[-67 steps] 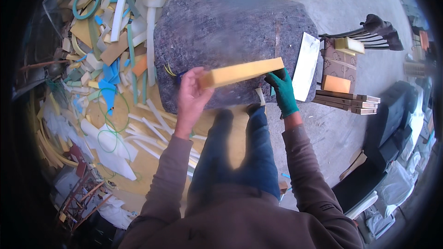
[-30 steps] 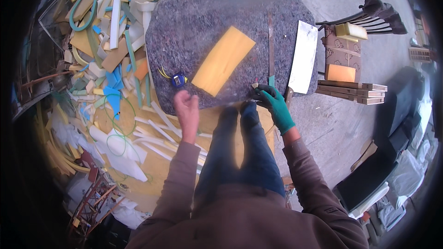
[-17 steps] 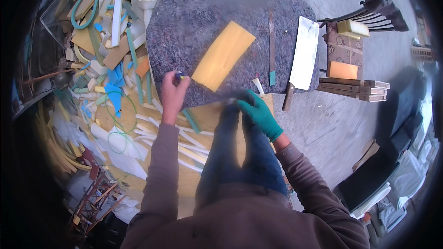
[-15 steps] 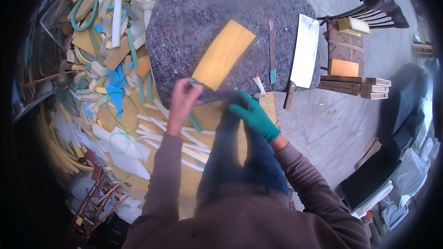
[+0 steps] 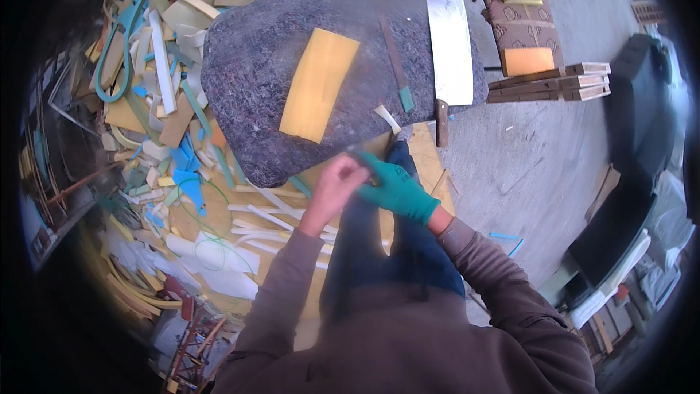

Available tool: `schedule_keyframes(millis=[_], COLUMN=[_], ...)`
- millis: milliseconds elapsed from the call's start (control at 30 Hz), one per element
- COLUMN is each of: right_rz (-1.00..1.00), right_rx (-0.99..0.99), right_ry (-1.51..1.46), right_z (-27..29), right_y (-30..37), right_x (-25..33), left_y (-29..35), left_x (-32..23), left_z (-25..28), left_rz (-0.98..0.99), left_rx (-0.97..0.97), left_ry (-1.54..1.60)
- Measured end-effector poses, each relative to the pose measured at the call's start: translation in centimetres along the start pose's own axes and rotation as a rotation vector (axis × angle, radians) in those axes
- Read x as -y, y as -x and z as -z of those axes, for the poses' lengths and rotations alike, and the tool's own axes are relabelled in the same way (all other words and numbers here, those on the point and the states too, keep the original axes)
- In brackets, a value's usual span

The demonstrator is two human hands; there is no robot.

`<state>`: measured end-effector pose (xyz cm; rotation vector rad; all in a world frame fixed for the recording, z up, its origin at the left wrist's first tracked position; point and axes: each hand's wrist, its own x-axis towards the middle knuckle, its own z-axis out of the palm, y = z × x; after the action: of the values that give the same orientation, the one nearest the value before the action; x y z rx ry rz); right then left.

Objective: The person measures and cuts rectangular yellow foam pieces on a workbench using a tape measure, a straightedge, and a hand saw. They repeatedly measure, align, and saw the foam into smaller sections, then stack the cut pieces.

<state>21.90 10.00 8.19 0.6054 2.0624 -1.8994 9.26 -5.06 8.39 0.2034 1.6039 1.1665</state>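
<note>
Head view shows both hands meeting just below the near edge of a grey felt-covered work block [image 5: 262, 95]. The bare left hand [image 5: 335, 182] has its fingers curled, fingertips pressed against the right hand [image 5: 397, 188], which wears a green glove and is curled too; whether anything small is pinched between them cannot be told, as the spot is blurred. A yellow foam slab [image 5: 319, 84] lies flat on the block, well apart from the hands. A broad cleaver [image 5: 449, 47] rests at the block's right side, beside a thin strip [image 5: 396, 62].
</note>
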Motion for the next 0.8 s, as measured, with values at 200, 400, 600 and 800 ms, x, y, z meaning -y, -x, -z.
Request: schedule_keyframes(millis=[200,400,600,800], right_rz=[0.146,-0.328,-0.176,0.006], right_rx=[-0.134,-0.384,-0.660,-0.775], right_ry=[0.301,0.014,0.320,0.484], right_z=[1.0,2.0,4.5,8.0], right_y=[4.1,8.9,6.3,2.8], right_x=[-6.8,-11.9,-8.9,-6.5], left_y=[-2.3,-7.8,-10.0,-4.8], left_x=[-3.0,-3.5,-5.3,-7.9], left_z=[4.8,5.0,5.1,7.2], left_rz=[0.009,-0.445,-0.207,-0.117], left_rx=[-0.221,-0.670,-0.475,-0.030], left_ry=[0.008,-0.994,-0.985,-0.383])
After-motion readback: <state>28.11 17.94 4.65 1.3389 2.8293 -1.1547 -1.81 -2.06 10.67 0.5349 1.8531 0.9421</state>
